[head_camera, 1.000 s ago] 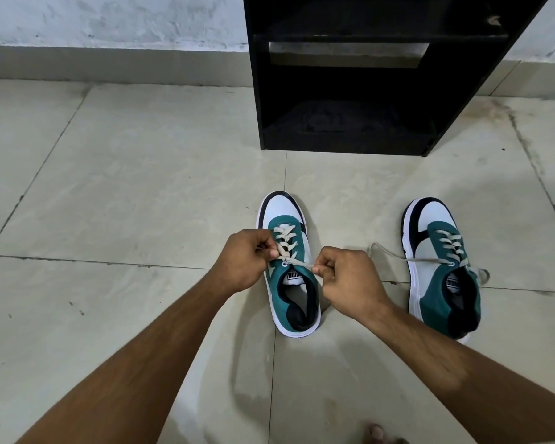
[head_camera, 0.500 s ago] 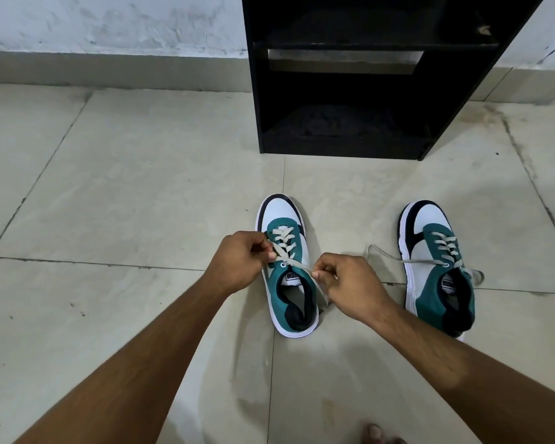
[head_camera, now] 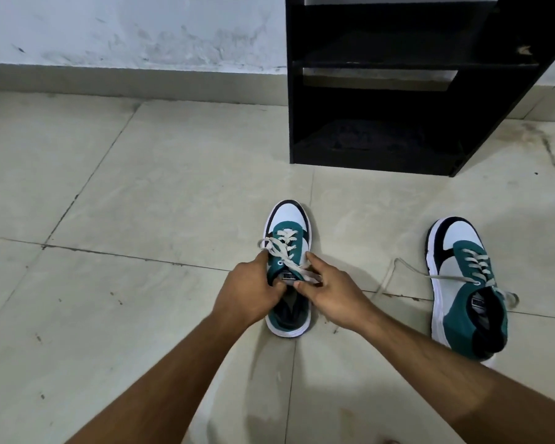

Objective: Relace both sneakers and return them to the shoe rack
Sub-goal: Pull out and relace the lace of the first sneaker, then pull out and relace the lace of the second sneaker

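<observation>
A teal, white and black sneaker [head_camera: 286, 219] stands on the floor, toe pointing away from me. Its cream lace [head_camera: 281, 248] crosses the eyelets, and a loop sticks out to the left. My left hand [head_camera: 249, 294] grips the sneaker's left side and tongue. My right hand [head_camera: 329, 291] holds the lace end at the tongue from the right. The second sneaker [head_camera: 462, 283] sits to the right, untouched, with a loose lace end [head_camera: 394, 277] trailing across the floor to its left. The black shoe rack [head_camera: 398, 91] stands beyond, against the wall.
Pale floor tiles [head_camera: 141, 187] with dark grout lines spread around the shoes. A white wall [head_camera: 125, 30] with a grey skirting runs along the back. The rack's bottom shelf [head_camera: 375, 145] holds nothing that I can see.
Both hands have dropped from pulling the lace ends apart and closed in on the sneaker's tongue. The lace now lies slack with a loop at the left. The view has tilted up.
</observation>
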